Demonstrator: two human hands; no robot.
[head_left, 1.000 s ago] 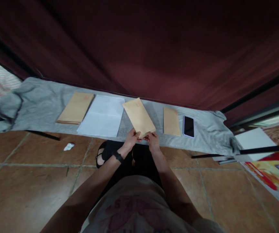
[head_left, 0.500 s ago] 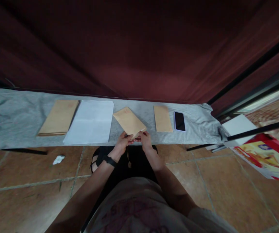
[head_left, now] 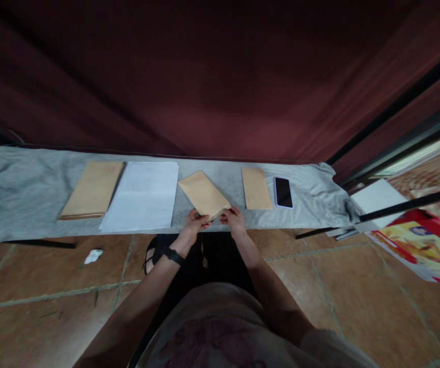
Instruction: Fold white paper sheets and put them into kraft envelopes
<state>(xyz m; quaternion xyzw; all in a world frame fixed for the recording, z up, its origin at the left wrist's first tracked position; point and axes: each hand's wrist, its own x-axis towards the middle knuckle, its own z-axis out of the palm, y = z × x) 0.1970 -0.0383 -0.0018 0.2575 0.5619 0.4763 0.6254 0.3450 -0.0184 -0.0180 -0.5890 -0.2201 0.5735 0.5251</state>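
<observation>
A brown paper envelope (head_left: 204,193) lies slanted over the near part of the cloth-covered table, its near end between my hands. My left hand (head_left: 193,224) grips its lower left corner, thumb on top. At the lower right corner my right hand (head_left: 233,219) pinches the edge with closed fingers. To the left is a stack of white paper (head_left: 143,194), and beyond it a pile of brown envelopes (head_left: 91,189). Another brown envelope (head_left: 256,189) lies flat to the right, beside a phone (head_left: 283,192) with a dark screen.
The narrow table wears a grey cloth (head_left: 311,204). A dark red curtain (head_left: 220,102) hangs right behind it. A red and yellow box (head_left: 422,245) stands at the far right near black metal bars. A crumpled white scrap (head_left: 93,256) is on the tiled floor.
My right hand has shifted slightly right along the envelope's near edge, so my hands are farther apart. My left hand still holds its corner.
</observation>
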